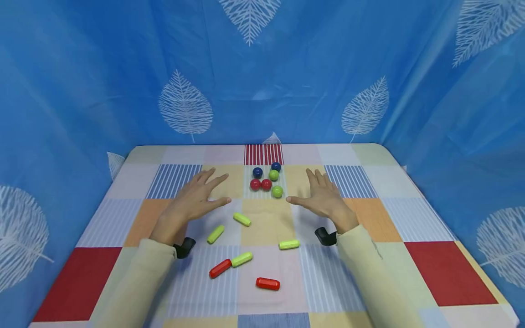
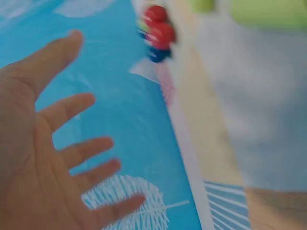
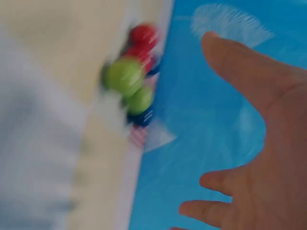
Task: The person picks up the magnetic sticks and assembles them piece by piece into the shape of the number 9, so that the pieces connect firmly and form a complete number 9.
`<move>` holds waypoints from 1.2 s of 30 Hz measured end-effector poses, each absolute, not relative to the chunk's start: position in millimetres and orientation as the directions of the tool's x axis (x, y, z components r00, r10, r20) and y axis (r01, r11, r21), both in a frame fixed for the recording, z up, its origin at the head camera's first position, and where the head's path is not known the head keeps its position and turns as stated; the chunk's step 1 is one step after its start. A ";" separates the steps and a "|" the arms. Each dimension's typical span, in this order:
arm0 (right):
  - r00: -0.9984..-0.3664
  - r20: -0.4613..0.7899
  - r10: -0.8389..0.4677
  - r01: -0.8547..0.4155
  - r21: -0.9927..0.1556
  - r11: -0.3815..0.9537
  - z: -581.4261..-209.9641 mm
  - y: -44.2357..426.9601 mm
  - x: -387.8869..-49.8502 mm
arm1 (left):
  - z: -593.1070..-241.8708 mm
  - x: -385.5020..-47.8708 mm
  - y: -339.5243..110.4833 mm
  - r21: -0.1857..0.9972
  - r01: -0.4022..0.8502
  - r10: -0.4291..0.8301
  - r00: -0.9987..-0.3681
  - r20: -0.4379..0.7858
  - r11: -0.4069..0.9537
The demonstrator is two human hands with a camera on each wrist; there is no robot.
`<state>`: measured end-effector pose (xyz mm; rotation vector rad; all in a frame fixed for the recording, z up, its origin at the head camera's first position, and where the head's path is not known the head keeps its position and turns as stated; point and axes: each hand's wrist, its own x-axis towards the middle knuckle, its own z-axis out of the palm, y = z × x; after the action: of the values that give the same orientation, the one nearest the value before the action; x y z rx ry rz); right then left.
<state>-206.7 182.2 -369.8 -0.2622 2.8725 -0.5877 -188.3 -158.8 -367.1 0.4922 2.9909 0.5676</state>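
My left hand (image 1: pixel 196 198) hovers over the table left of the balls, fingers spread, holding nothing; its palm and spread fingers also show in the left wrist view. To the right of the balls my right hand (image 1: pixel 321 196) is held up likewise, empty. Between them lie two red balls, one of them a red ball (image 1: pixel 255 184), two blue balls, among them a blue ball (image 1: pixel 257 172), and two green balls, including a green ball (image 1: pixel 277 191). Nearer me are several light green sticks (image 1: pixel 242 219) and two red sticks (image 1: pixel 268 284).
A patchwork-patterned cloth (image 1: pixel 262 232) covers the table. Blue curtains (image 1: pixel 287 91) with white leaf prints stand behind it and on both sides. One red stick (image 1: pixel 220 268) touches a green stick (image 1: pixel 242 259) end to end.
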 end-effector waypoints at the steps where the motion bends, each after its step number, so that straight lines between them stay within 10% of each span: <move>1: -0.962 -0.144 -0.231 -0.146 -0.444 0.884 -368.1 178.7 -204.6 | -364.5 -188.2 -157.5 0.424 0.325 0.354 -0.935 0.012 0.845; 9: -0.930 -0.023 -0.367 -0.256 -0.674 0.693 -351.5 140.1 -189.2 | -353.4 -195.2 -148.9 0.776 0.360 0.442 -0.889 0.117 0.518; 36: -0.814 -0.230 -0.533 -0.371 -0.498 0.783 -401.7 68.5 -200.5 | -405.2 -213.5 -140.3 0.603 0.367 0.550 -0.822 -0.146 0.708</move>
<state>-200.5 68.5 -401.7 -0.6882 2.6144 -0.6235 -213.5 -140.3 -405.2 0.7200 2.6016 0.8202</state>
